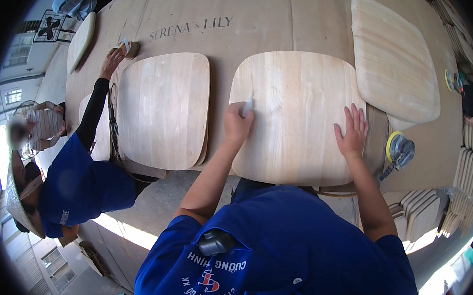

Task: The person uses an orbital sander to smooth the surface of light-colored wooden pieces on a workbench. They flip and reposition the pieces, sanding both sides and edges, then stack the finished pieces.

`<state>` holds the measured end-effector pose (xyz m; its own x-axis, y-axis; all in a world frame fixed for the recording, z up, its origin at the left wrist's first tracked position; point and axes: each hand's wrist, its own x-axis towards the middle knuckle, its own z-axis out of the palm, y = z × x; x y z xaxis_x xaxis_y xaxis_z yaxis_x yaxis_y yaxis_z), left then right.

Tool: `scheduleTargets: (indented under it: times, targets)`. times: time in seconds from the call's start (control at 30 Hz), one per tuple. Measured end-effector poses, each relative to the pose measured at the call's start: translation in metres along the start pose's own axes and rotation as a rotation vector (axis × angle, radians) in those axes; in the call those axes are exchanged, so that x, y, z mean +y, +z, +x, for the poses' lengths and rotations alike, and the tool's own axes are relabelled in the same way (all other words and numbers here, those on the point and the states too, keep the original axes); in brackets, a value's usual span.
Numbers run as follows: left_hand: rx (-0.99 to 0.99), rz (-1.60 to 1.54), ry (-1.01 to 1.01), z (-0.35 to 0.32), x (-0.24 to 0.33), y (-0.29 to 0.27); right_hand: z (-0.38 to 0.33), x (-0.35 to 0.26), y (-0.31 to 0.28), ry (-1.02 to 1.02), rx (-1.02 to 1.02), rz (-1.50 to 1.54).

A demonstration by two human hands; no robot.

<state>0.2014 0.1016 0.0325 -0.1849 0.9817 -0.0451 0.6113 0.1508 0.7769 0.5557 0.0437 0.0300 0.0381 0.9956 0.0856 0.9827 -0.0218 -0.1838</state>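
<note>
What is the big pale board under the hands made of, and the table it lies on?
The board looks like bare, unvarnished wood: pale, matte, with long grain stripes. The table seems to be brown sheet board, maybe plywood or hardboard; flat, dull, seams showing.

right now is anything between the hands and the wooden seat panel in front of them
Nothing visible. The right hand lies flat on the wooden seat panel, and the left hand rests on it too, holding a small white stick to the surface.
</note>
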Motion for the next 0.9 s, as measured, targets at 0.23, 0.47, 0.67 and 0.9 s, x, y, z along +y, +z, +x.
scheduleTargets:
  times: [0.23,0.47,0.67,0.9]
  targets:
    - [0.001,0.016,-0.019,0.003,-0.001,0.002,0.000,0.001,0.001,-0.006,0.004,-0.007]
    - [0.024,0.042,0.017,0.015,0.001,0.005,0.000,0.001,0.002,-0.003,-0.001,-0.009]
    - [-0.004,0.059,0.031,0.011,0.005,0.001,0.000,0.001,0.002,-0.005,0.001,-0.013]
    - [0.022,0.075,0.003,0.022,0.006,0.006,0.000,0.000,0.000,-0.003,-0.002,-0.009]
